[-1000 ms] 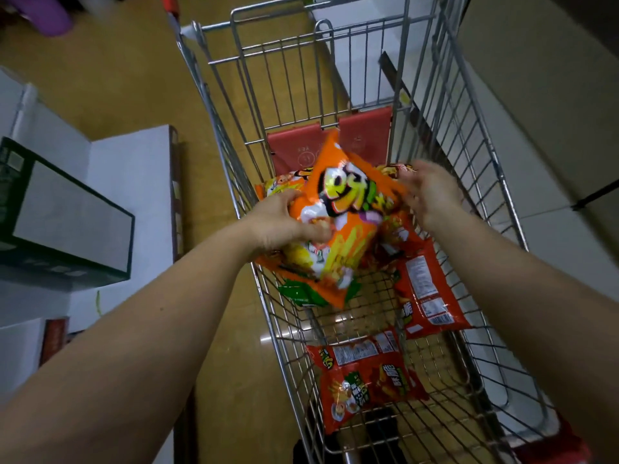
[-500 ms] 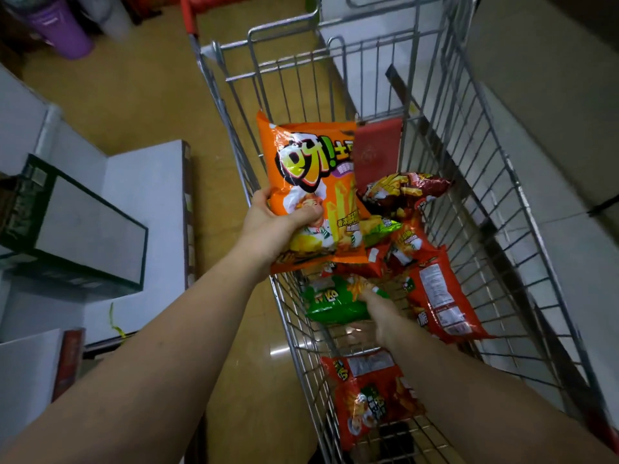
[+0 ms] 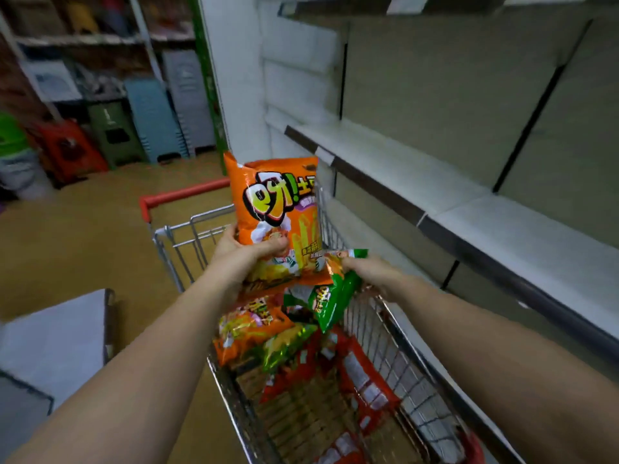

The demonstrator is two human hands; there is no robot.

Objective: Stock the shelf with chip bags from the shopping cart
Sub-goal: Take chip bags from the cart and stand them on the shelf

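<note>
My left hand (image 3: pixel 246 254) grips an orange chip bag (image 3: pixel 276 209) by its lower part and holds it upright above the wire shopping cart (image 3: pixel 395 349). My right hand (image 3: pixel 366 271) is closed on the top of a green chip bag (image 3: pixel 330 301), which hangs tilted over the cart. Inside the cart lie another orange bag (image 3: pixel 249 324) and several red bags (image 3: pixel 363 380). The bare white shelf (image 3: pixel 445 195) runs along the right, close beside the cart.
The cart's red handle (image 3: pixel 182 195) is at its far end. A white counter or box (image 3: pixel 57 339) stands at the left. Plastic stools and bins (image 3: pixel 147 128) are stacked along the far wall. Tan floor lies between them and the cart.
The view has tilted up, so the shelf on the right shows. My left hand raised the orange bag higher. My right hand took hold of the green bag and lifted it off the pile.
</note>
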